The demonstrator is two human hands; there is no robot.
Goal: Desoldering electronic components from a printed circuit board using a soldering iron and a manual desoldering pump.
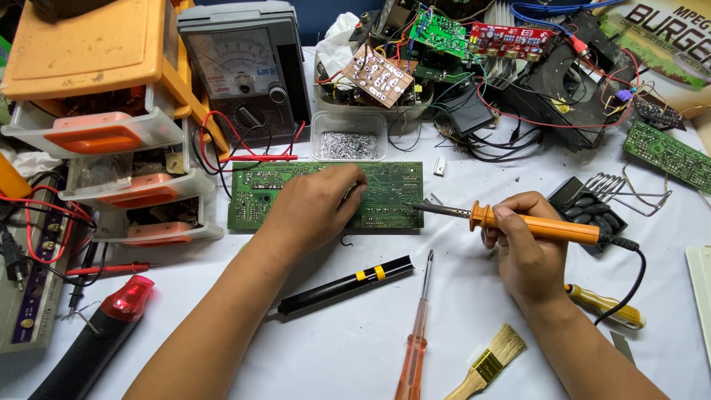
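head view: one look down at a crowded white worktable [333, 348], and the green circuit board [326, 195] lying flat is our landmark.
left hand: the left hand [315, 211] lies palm down on the board's middle, fingers curled loosely over its top face and pressing on it; nothing is clasped inside the hand.
right hand: just off the board's right edge, the right hand [522, 248] is wrapped tight round the orange handle of a soldering iron [518, 222], thumb on top.
iron tip: the dark metal tip points left and meets the board's right edge; whether it truly touches the copper i cannot tell.
cord: a black lead runs from the handle's rear, away from the board, and loops down past the wrist.
below the board: a black desoldering pump [344, 284] with a yellow band lies slanted, and beside it an orange-handled screwdriver [416, 333] points up toward the board.
below right: a small paintbrush [489, 363] with pale bristles, well apart from the board.
above the board: a clear tray of silver bits [348, 137] just past the top edge, with a grey analogue meter [244, 67] up left.
left of the board: orange and clear parts drawers [104, 111].
right of the board: beyond the iron, a black stand with a wire coil [592, 204].
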